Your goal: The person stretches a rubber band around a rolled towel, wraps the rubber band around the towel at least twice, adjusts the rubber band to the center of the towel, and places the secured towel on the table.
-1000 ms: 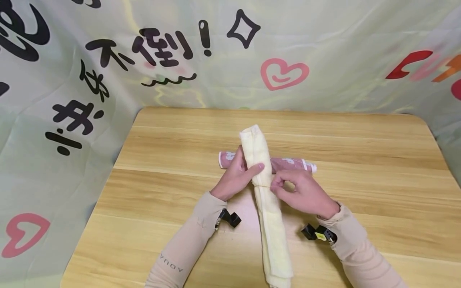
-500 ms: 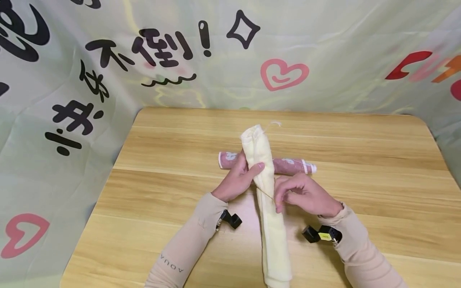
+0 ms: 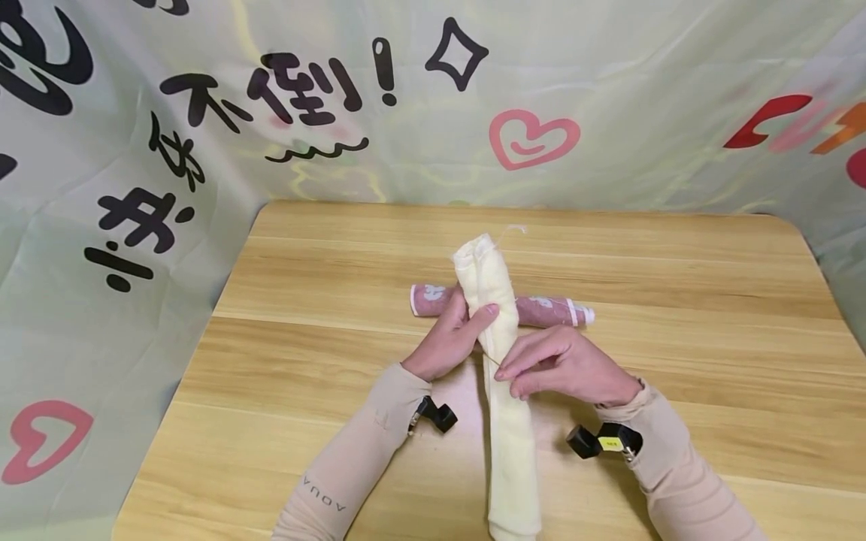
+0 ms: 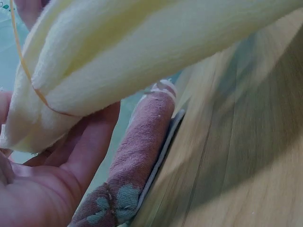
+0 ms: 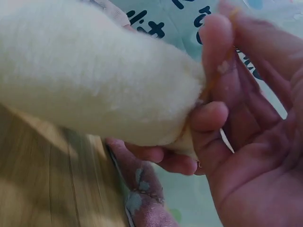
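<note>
A long, pale yellow rolled towel [image 3: 513,451] slants toward me, lifted off the wood at its far part. My left hand [image 3: 449,334] grips it near the far end, thumb on top and fingers beneath. A thin tan rubber band [image 4: 38,92] loops round the roll just by that hand, stretched away from the cloth on one side in the left wrist view. With bent fingers, my right hand [image 3: 564,364] pinches the stretched part of the band over the towel. In the right wrist view its fingertips [image 5: 210,116] touch the cloth.
Behind the yellow roll, a mauve rolled towel [image 3: 548,310] with light patches lies crosswise on the wooden table [image 3: 325,278]. A pale thread [image 3: 517,228] sticks out by the yellow towel's far end. Printed cloth [image 3: 419,165] hangs behind the table.
My right hand has drawn the rubber band out from the towel's right side, then moved left across the top. The towel's near end has swung slightly left. My left hand keeps its grip.
</note>
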`<state>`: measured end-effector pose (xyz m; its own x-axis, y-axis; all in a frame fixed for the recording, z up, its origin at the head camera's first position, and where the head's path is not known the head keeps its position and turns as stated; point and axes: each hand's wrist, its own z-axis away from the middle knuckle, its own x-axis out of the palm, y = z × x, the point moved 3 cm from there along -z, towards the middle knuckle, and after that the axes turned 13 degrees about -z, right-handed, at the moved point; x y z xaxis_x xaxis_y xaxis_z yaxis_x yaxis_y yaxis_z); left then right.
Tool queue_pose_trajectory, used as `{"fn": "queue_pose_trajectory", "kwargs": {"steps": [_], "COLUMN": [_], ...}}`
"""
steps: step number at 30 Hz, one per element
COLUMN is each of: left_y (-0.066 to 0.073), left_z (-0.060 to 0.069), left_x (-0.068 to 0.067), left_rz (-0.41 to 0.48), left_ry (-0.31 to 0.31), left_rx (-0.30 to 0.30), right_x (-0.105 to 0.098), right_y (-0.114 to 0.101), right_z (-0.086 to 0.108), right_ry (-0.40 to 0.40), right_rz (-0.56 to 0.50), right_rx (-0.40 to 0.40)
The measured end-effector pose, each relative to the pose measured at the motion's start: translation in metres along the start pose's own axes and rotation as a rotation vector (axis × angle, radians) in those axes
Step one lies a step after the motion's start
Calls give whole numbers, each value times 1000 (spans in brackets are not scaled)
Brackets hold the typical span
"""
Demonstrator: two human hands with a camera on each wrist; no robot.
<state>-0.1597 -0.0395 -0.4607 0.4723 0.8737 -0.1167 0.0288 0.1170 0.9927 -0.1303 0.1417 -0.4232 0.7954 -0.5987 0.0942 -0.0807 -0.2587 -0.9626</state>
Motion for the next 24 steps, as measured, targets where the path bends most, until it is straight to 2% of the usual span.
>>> {"fn": "queue_pose_trajectory", "kwargs": {"steps": [4, 8, 11, 17, 24], "left_y": [2, 2, 2, 2, 0], "left_z": [-1, -1, 0, 1, 0], "left_x": [1, 2, 3, 2, 5], "left_rz": [-4, -14, -11, 9, -26], "left_ry": [5, 2, -7, -23, -51], "left_rx": [9, 10, -4, -2, -23], "right_x": [0, 1, 2, 4, 6], "right_y": [-1, -5, -7, -10, -12], "right_z": [-1, -2, -3, -4, -6], "right_ry": [72, 129, 129, 118, 237], "right_rz": [106, 359, 486, 625, 708], "right_rx": [12, -22, -56, -122, -276]}}
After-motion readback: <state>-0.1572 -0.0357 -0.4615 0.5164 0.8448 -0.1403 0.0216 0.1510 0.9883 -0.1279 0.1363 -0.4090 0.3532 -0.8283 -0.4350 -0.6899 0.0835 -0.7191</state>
